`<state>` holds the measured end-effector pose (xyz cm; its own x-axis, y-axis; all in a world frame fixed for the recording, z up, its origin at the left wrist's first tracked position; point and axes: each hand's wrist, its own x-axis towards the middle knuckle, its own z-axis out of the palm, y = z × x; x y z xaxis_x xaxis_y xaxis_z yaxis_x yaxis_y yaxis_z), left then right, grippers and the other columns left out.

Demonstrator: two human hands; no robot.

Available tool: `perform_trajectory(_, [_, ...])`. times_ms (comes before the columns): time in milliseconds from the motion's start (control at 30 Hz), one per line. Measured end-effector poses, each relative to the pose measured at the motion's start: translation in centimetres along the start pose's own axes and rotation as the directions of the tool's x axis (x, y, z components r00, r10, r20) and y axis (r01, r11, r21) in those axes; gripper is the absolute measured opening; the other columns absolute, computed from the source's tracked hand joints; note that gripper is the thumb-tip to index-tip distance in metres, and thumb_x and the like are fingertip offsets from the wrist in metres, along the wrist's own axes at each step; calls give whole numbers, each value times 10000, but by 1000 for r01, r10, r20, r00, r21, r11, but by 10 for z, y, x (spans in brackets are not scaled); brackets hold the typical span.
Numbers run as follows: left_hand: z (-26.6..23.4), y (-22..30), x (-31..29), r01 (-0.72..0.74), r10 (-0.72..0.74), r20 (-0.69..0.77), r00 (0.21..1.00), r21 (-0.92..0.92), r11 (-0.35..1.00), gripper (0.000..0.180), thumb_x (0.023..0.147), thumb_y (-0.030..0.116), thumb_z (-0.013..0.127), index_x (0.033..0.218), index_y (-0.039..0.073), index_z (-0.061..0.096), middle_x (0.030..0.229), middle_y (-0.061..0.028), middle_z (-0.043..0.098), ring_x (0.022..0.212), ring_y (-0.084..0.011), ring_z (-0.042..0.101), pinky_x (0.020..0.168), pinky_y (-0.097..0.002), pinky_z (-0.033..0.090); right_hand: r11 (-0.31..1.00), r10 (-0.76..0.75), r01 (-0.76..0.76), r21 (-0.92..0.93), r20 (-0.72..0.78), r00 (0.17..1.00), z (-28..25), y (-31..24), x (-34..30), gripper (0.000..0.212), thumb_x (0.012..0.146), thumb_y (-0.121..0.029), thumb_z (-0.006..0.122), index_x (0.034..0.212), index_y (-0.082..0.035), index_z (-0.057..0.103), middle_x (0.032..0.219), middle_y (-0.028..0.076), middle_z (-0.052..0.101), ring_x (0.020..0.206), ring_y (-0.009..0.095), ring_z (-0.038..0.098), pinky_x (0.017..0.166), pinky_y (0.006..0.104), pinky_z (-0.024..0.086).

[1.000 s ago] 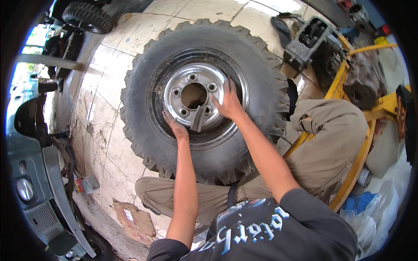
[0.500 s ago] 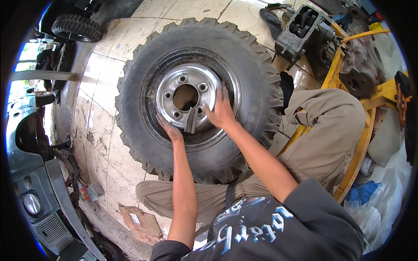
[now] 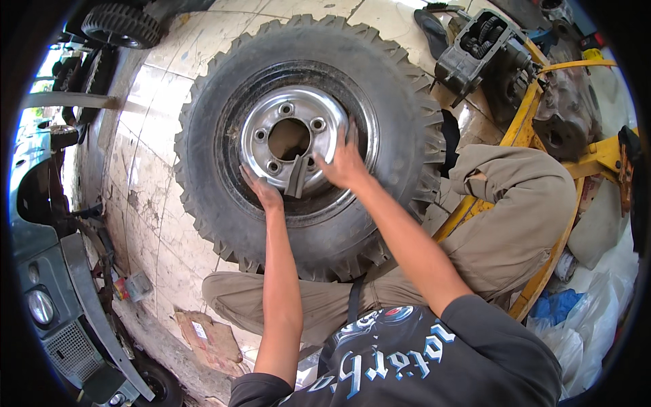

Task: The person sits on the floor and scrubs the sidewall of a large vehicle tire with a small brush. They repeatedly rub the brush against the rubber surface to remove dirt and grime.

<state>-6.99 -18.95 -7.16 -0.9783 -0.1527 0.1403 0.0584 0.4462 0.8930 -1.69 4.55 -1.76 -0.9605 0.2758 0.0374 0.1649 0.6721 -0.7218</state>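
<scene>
A large tyre (image 3: 397,136) with chunky tread lies flat on the floor before my crossed legs. Set in its middle is a shiny metal wheel rim (image 3: 298,100) with a round centre hole and a ring of bolt holes. Against the rim's near left side rests my left hand (image 3: 263,192), fingers stretched out. My right hand (image 3: 344,163) lies on the right side of the rim with its fingers spread. Between the hands, a grey flat strip (image 3: 296,178) stands up from the rim's near part. Neither hand grasps anything.
At the upper right sit an opened gearbox housing (image 3: 480,51) and a yellow metal stand (image 3: 525,119) beside my knee. A flattened piece of cardboard (image 3: 210,341) lies near my left leg. The front of a vehicle (image 3: 57,298) borders the left side, with another tyre (image 3: 121,26) behind.
The view has shifted slightly, so the tyre sits a little higher in it. Both hands stay on the rim in nearly the same places.
</scene>
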Motion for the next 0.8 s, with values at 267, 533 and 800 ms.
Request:
perform_trajectory(267, [-2,-5,-4,-13,14,-28,1000,37,999,651,1025,281,307,1575,-62,253,1650,-286,171,1537,-403,173,1257,-457,151,997,35,-40,68,80,996,-4,-6,-17,1082,894,-491,678,1521,181,106,1566,482,-23,1465,621,135,1243,536,200])
perform_trajectory(533, [3,-3,-2,7,-8,-11,1000,-16,1000,655,1003,245,314,1574,-68,245,1645,-296,169,1530,-421,177,1254,-471,156,999,-33,34,-13,30,999,-5,15,26,1094,901,-541,659,1525,178,118,1576,458,69,1478,579,164,1243,522,212])
perform_trajectory(800, [-4,-4,-3,-34,36,-23,999,85,996,646,972,184,324,1559,-80,268,1637,-307,177,1525,-432,177,1256,-477,147,997,11,0,-83,128,992,-4,-7,-2,1162,903,-640,621,1537,174,86,1576,463,68,1481,587,153,1241,522,207])
